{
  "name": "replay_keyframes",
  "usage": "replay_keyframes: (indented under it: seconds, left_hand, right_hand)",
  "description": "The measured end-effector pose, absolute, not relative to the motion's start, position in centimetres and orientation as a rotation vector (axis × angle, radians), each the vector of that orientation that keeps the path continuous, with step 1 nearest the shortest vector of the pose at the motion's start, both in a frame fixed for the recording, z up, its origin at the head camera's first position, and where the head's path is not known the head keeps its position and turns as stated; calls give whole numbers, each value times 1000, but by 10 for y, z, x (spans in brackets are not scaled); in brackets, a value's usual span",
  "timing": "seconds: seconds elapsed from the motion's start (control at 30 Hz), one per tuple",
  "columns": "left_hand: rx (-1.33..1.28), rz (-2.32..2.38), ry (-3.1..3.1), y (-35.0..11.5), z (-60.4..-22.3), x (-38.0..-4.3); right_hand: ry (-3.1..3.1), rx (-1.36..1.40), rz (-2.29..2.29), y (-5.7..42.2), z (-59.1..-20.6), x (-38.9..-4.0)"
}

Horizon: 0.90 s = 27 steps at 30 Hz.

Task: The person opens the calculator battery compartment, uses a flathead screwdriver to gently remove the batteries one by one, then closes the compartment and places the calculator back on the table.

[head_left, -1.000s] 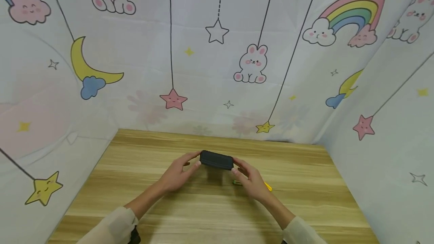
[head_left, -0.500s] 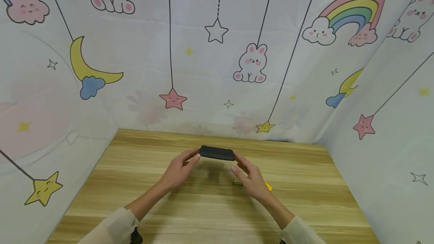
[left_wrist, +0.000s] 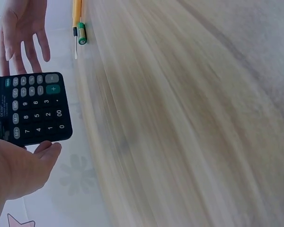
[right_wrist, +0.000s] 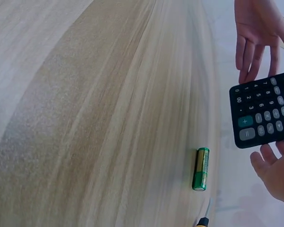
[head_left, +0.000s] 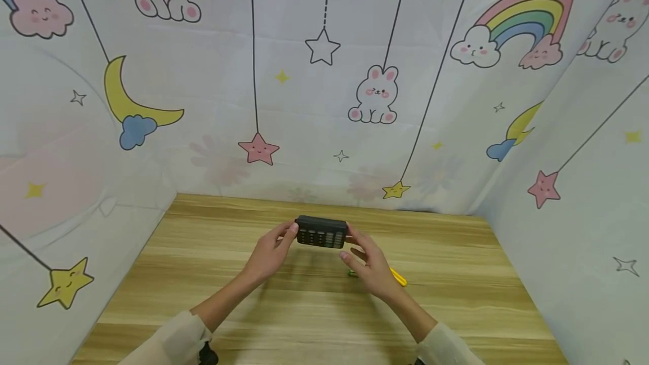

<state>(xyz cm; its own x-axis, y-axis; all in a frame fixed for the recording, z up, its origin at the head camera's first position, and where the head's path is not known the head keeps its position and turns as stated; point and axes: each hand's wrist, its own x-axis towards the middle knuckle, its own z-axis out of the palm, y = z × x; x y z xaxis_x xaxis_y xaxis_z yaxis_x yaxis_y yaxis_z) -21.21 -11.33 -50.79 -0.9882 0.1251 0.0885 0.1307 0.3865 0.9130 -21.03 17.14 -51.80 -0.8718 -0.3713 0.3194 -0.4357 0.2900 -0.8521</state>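
A black calculator point(head_left: 321, 232) is held up over the wooden table, its keys facing the head camera. My left hand point(head_left: 267, 253) grips its left end, thumb at the near side. At the right end, my right hand point(head_left: 374, 263) holds the edge with its fingers, while the thumb stands a little below the calculator. Grey and green keys show beside number keys on the calculator point(left_wrist: 37, 106) in the left wrist view. Fingers of the right hand point(right_wrist: 277, 172) meet its lower edge in the right wrist view.
On the table point(head_left: 253, 320), partly behind the right hand, lies a yellow-handled screwdriver point(head_left: 398, 277). A green battery point(right_wrist: 200, 169) lies close to its tip. A white cloth printed with stars and rabbits point(head_left: 304, 111) surrounds the table.
The calculator has risen slightly and turned, so its keys now face the head camera instead of its dark edge. My right thumb has come away from its lower edge.
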Motion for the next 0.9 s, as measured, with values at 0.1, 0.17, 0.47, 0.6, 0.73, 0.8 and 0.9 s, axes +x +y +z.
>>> replay_keyframes:
  seconds: [0.1, 0.17, 0.47, 0.6, 0.73, 0.8, 0.9]
  left_hand:
    - [-255, -1739, -2615, -113, -508, -212]
    - [-277, -1754, -2608, -113, -508, -212]
    - [-398, -1659, -2565, -109, -508, -211]
    - [-449, -1669, -2534, -107, -510, -212]
    - [-473, -1689, -2510, -106, -511, -212]
    - [-478, -1681, -2511, -105, -511, -212]
    - [-486, -1645, -2519, -104, -509, -213]
  right_hand:
    - [-2484, 753, 1667, 171, -517, -211]
    - [-2483, 739, 1681, 172, -515, -211]
    - [-2477, 641, 1766, 172, -510, -213]
    - [-2473, 598, 1805, 172, -508, -212]
    - [-2444, 568, 1859, 172, -506, -213]
    - [-2424, 560, 1882, 172, -506, -214]
    - [-2381, 538, 1929, 171, -506, -215]
